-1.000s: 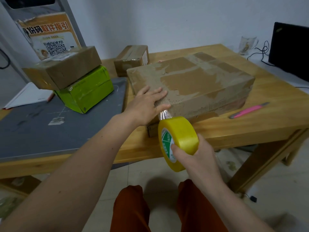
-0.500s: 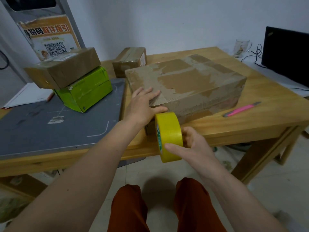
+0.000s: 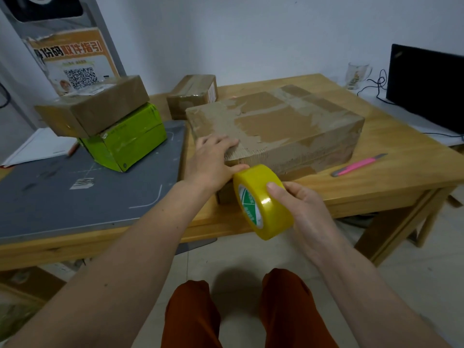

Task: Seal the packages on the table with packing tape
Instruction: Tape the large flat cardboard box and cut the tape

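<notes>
The big box (image 3: 276, 129) lies flat on the wooden table (image 3: 391, 177), its long axis running from 8 o'clock to 2 o'clock, the near corner toward the person. Its top carries old tape strips. At 10 o'clock a brown box (image 3: 93, 106) sits on a green box (image 3: 125, 139), both on a grey mat (image 3: 62, 194); a small box (image 3: 192, 95) stands behind. A pink knife (image 3: 359, 165) lies at 3 o'clock, a monitor (image 3: 426, 84) further back by the white wall.

The left hand (image 3: 213, 162) lies with fingers spread on the big box's near corner, thumb on its side. The right hand (image 3: 298, 209) grips the yellow tape roll (image 3: 263, 200), held on edge just beside that corner, over the table's front edge.
</notes>
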Demonstrator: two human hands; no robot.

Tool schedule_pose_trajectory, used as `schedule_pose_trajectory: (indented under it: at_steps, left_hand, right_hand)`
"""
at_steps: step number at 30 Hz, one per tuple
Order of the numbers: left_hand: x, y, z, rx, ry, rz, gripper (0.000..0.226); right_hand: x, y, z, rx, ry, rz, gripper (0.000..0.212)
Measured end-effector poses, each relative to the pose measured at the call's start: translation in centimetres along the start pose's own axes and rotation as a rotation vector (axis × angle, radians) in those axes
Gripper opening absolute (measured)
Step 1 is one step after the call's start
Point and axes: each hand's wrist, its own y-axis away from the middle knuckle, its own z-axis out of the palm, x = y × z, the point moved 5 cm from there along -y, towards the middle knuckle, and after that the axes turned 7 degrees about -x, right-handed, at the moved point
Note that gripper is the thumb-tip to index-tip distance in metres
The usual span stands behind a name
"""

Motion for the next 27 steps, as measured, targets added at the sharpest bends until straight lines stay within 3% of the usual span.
schedule_pose_trajectory:
  at_steps: [4, 8, 16, 20, 22, 24, 27]
  left_hand:
    - [-0.2, -0.3, -0.2, -0.064, 0.036, 0.000, 0.082]
    - [-0.1, -0.2, 0.0, -0.002, -0.022, -0.013, 0.071]
    - [0.1, 0.0, 0.0, -0.016, -0.079, 0.033, 0.069]
    - [-1.9, -0.3, -1.2, -0.108, 0.271, 0.072, 0.057]
    - [-3.7, -0.8, -1.8, -0.049, 0.499, -0.024, 0.055]
    - [-5.3, -1.5, -2.1, 0.013, 0.638, -0.237, 0.058]
    - [-6.3, -2.1, -0.6, -0.141, 0.711, -0.412, 0.065]
  right_hand:
    - [0.4, -0.1, 1.1, -0.115, 0.038, 0.001, 0.046]
    - [0.6, -0.7, 0.7, -0.067, -0.015, -0.006, 0.045]
    - [2.6, 0.1, 0.9, -0.182, 0.245, 0.034, 0.066]
    - [2.6, -0.1, -0.1, -0.088, 0.147, -0.020, 0.037]
    - [2.4, -0.4, -0.3, -0.105, 0.144, -0.010, 0.037]
    - [2.2, -0.9, -0.4, -0.119, 0.160, -0.001, 0.042]
    - [1.8, -1.7, -0.5, -0.116, 0.161, -0.020, 0.039]
